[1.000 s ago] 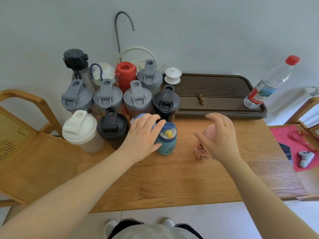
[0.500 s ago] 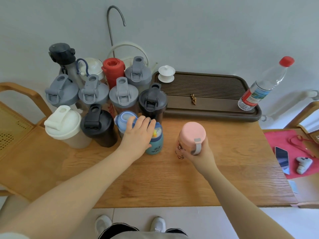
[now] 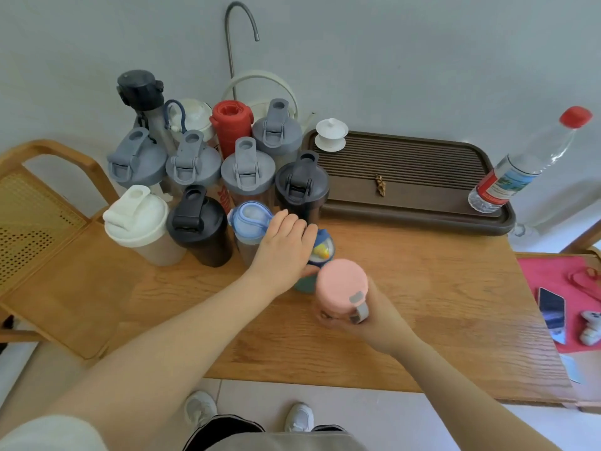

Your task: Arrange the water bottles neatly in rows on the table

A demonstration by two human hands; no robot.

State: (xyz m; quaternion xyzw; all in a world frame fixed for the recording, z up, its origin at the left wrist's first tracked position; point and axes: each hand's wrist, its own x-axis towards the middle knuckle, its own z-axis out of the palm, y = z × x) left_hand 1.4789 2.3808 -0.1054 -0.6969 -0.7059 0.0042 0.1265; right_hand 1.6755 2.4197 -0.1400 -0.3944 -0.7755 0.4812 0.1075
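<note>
Several shaker bottles stand bunched at the table's (image 3: 422,304) back left, grey-lidded ones (image 3: 248,166) behind, a white one (image 3: 136,219) and black ones (image 3: 196,222) in front. My left hand (image 3: 283,245) grips a small teal bottle with a blue cap (image 3: 320,255), next to a light-blue-lidded bottle (image 3: 248,219). My right hand (image 3: 367,317) holds a pink-lidded bottle (image 3: 341,284) from below, lifted above the table close to the teal bottle.
A dark slatted tea tray (image 3: 406,170) fills the back right, with a white lidded cup (image 3: 331,133) and a clear red-capped water bottle (image 3: 520,167) on it. A wooden chair (image 3: 58,255) stands left. A phone (image 3: 551,310) and controller lie on a red mat at right.
My right hand took hold of the pink-lidded bottle, lifted it and carried it left and nearer to me, beside the teal bottle. My left hand stayed on the teal bottle.
</note>
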